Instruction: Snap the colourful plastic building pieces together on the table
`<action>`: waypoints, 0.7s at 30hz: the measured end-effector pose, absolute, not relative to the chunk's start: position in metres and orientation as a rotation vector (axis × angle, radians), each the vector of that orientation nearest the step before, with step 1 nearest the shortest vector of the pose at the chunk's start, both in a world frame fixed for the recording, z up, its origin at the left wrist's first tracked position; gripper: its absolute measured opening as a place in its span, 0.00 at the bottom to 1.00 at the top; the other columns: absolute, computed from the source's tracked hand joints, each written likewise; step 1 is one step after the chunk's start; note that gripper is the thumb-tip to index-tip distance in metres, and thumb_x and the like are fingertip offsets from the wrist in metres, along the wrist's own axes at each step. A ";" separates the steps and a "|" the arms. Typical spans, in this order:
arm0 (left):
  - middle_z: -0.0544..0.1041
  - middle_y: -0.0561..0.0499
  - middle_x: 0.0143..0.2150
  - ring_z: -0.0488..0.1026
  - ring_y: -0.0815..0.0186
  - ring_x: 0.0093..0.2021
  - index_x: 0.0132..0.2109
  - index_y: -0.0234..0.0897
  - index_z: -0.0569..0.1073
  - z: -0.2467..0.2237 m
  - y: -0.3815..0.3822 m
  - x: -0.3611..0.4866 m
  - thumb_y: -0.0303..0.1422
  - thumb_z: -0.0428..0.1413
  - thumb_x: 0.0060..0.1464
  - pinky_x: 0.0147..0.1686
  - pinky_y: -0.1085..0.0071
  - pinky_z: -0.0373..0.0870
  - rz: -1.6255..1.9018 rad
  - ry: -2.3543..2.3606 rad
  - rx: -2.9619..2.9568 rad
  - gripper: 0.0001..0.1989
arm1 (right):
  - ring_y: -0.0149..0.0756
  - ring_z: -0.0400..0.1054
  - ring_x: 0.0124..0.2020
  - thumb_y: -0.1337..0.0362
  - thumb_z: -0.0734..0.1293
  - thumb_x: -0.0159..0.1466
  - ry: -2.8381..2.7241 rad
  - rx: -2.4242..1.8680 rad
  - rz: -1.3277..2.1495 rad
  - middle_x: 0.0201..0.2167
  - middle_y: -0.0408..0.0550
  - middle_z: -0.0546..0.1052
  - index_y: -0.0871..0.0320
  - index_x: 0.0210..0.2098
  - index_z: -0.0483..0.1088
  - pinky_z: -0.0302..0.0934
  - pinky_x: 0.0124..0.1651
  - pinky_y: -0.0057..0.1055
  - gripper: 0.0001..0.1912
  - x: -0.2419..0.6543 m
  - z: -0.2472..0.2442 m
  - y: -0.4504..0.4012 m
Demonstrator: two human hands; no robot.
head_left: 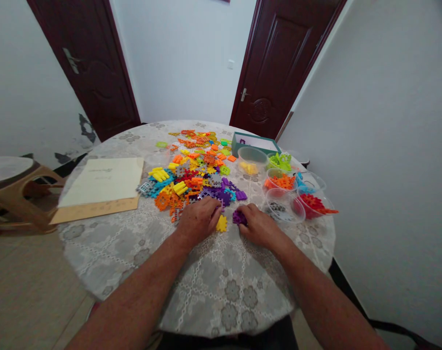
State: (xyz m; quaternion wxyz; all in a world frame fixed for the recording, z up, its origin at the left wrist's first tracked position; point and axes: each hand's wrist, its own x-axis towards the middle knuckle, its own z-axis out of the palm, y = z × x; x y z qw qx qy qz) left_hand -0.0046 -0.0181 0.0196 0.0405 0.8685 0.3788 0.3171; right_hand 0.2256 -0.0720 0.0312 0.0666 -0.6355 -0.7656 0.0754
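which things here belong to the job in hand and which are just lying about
Apparently part of the job:
purple pieces at the right hand
mixed plastic pieces by the left hand
clear tubs holding pieces
green box

Apparently just lying about:
cream sheet
brown sheet beneath it
wooden stool

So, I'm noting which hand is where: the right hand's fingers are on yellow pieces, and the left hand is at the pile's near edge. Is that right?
Not quite: the pieces under the right hand's fingers are purple, as the head view shows. The left hand is indeed at the near edge of the pile.
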 end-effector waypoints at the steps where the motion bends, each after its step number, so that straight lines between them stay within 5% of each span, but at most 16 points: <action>1: 0.81 0.47 0.41 0.79 0.61 0.42 0.47 0.38 0.76 0.019 -0.018 -0.005 0.35 0.51 0.70 0.43 0.66 0.74 0.989 1.161 2.653 0.10 | 0.44 0.71 0.49 0.65 0.66 0.65 -2.316 -1.896 0.249 0.50 0.55 0.73 0.56 0.55 0.69 0.63 0.50 0.35 0.18 0.227 0.031 -0.070; 9: 0.83 0.47 0.43 0.80 0.60 0.44 0.48 0.39 0.76 0.024 -0.020 -0.003 0.34 0.55 0.67 0.47 0.62 0.76 1.146 1.171 2.393 0.08 | 0.41 0.71 0.44 0.68 0.68 0.64 -2.079 -1.696 0.406 0.44 0.50 0.76 0.56 0.53 0.73 0.62 0.48 0.34 0.17 0.234 0.031 -0.069; 13: 0.83 0.47 0.44 0.82 0.62 0.37 0.56 0.41 0.74 0.032 -0.022 -0.002 0.41 0.57 0.65 0.38 0.64 0.80 1.050 1.049 1.944 0.16 | 0.34 0.68 0.32 0.66 0.68 0.65 -1.946 -1.533 0.497 0.41 0.46 0.75 0.53 0.56 0.71 0.63 0.38 0.32 0.19 0.220 0.050 -0.071; 16: 0.83 0.44 0.48 0.83 0.59 0.40 0.63 0.40 0.69 0.036 -0.021 -0.002 0.43 0.58 0.64 0.29 0.66 0.81 0.919 0.859 1.589 0.24 | 0.33 0.68 0.34 0.68 0.68 0.64 -2.014 -1.322 0.492 0.44 0.48 0.75 0.53 0.55 0.72 0.64 0.39 0.32 0.19 0.201 0.063 -0.065; 21: 0.81 0.45 0.50 0.83 0.61 0.40 0.62 0.41 0.68 0.035 -0.010 -0.006 0.34 0.55 0.62 0.32 0.66 0.84 1.016 0.920 1.288 0.22 | 0.34 0.71 0.39 0.69 0.68 0.63 -2.026 -1.131 0.533 0.59 0.53 0.71 0.51 0.61 0.68 0.68 0.44 0.33 0.26 0.184 0.059 -0.035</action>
